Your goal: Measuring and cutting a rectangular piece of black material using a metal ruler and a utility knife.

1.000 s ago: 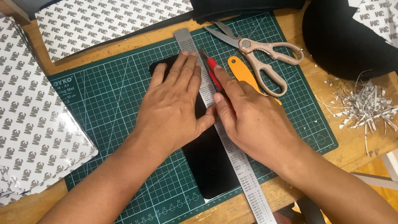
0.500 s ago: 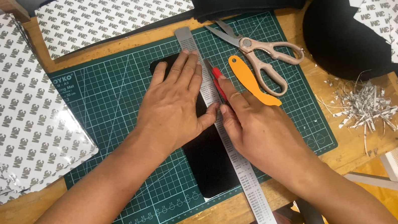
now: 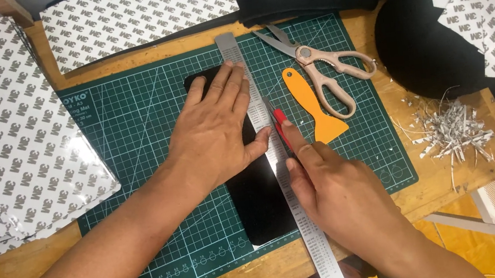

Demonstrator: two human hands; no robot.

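Observation:
My left hand (image 3: 218,127) lies flat, fingers spread, pressing a steel ruler (image 3: 276,167) and a black sheet (image 3: 261,200) onto a green cutting mat (image 3: 133,128). The ruler runs from the mat's far edge down past its near edge, along the sheet's right side. My right hand (image 3: 336,191) grips a red-handled craft knife (image 3: 280,125), its tip against the ruler's right edge about halfway along. Most of the knife is hidden inside the fist.
On the mat right of the ruler lie pink-handled scissors (image 3: 320,67) and an orange plastic scraper (image 3: 312,106). Patterned white sheets (image 3: 2,137) are stacked left and behind. Black fabric (image 3: 430,41) sits at the back right, with a pile of paper slivers (image 3: 454,129) near the table's right edge.
My right hand has drawn the knife toward me along the ruler's edge. My left hand has stayed pressed on the ruler and sheet.

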